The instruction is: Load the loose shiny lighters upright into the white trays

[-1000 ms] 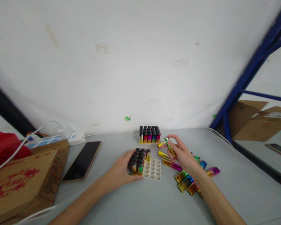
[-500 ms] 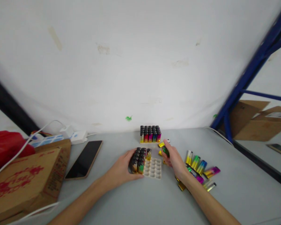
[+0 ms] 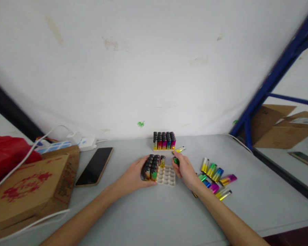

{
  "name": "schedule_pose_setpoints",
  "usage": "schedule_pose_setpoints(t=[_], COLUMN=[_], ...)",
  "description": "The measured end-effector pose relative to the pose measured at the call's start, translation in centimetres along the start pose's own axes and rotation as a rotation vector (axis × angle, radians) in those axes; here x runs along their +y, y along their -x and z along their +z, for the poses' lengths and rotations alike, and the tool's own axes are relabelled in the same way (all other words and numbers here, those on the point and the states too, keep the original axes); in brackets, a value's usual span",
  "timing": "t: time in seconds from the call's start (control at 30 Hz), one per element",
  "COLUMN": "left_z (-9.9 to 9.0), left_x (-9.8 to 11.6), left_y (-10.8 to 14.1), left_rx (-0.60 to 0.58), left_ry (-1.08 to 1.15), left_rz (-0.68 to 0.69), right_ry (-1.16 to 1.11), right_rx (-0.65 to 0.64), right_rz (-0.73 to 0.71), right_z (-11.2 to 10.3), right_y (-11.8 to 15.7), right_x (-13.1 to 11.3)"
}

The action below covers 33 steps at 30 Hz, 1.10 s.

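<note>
So our right hand (image 3: 186,169) is closed around a slim, shiny green lighter (image 3: 176,160), just off the back right corner of a pale plastic tray with rows of round sockets (image 3: 166,176). We only get a short, dark green glossy bit of it; the fingers cover the rest. That visible bit slants a little, its upper end leaning left and toward the wall. Which end is the top, we honestly can't tell.

Our left hand (image 3: 132,176) is curled round the left side of a clump of black-topped metallic lighters (image 3: 150,168), thumb in front. Those stand straight up, long axes vertical, gold and green showing on the nearest two. One see-through yellow lighter with a black top (image 3: 162,161) stands upright beside them at the tray's back edge.

Over to the right we've got loose two-tone metallic lighters (image 3: 217,175) lying flat, most of them pointing away from us and rightward, in yellow, green, blue, purple and silver.
</note>
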<state>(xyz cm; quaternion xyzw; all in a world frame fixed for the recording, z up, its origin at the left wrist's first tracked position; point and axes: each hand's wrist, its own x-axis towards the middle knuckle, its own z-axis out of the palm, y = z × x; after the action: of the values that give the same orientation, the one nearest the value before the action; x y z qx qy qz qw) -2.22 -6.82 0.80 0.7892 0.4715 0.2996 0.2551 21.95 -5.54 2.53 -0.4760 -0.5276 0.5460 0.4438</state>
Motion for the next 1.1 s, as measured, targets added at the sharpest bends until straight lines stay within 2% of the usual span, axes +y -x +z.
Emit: schedule_pose_setpoints(t=[0.17,0.53,0.8,1.1], left_z=[-0.17,-0.14,0.00,0.00], left_x=[0.44,0.69,0.35,0.44], left_y=[-0.05,-0.13,-0.13,-0.14], left_rx=[0.002,-0.003,0.000,-0.011], left_ry=[0.001,0.020,0.001,0.021], left_rz=[-0.009,-0.011,-0.007,-0.011], right_ry=[0.003,0.013,0.052,0.043], right_rx=[0.005,-0.021,0.030,-0.001], right_rz=[-0.047,-0.043,-0.046,-0.032], right_z=[-0.01,-0.10,-0.16,-0.08], right_y=[0.06,0.24,-0.19,-0.28], right_x=[0.00,-0.43,0.24,0.35])
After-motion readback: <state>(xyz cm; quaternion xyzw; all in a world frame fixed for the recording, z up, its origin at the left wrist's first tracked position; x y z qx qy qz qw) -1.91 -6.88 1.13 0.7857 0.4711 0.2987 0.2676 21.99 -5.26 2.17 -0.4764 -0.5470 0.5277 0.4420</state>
